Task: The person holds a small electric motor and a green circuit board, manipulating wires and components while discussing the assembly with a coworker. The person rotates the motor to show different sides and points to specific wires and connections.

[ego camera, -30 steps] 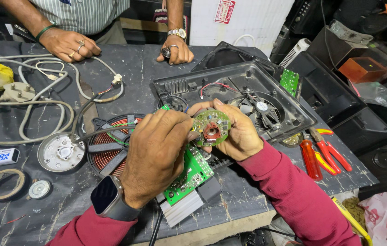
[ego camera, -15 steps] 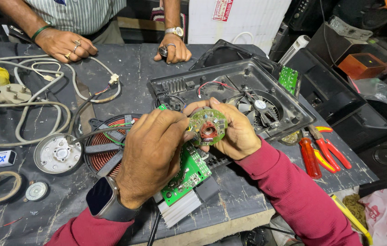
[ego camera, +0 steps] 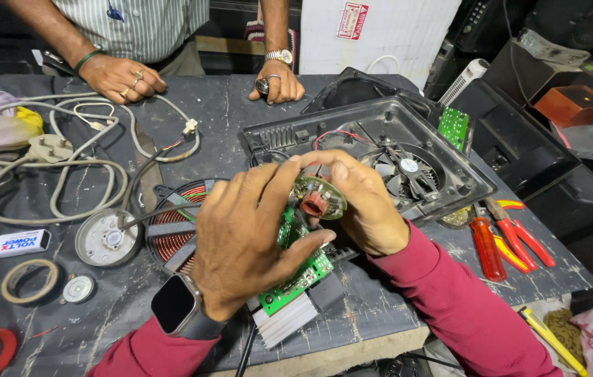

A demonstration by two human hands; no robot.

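Both hands, left point(ego camera: 244, 234) and right point(ego camera: 366, 206), pinch a small round circuit board point(ego camera: 319, 197) above the green circuit board point(ego camera: 296, 276), fingertips pressed on its edges.

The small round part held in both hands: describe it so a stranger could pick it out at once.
Start at the open black appliance casing with its fan. Just in front of it, the left hand and right hand pinch a small round green disc. Unlike the rectangular green circuit board beneath, it has a reddish centre.

Coil point(ego camera: 174, 237) left of circuit board point(ego camera: 303, 276), open casing point(ego camera: 380, 150) behind, pliers point(ego camera: 520, 234) right, cable point(ego camera: 52, 174) far left
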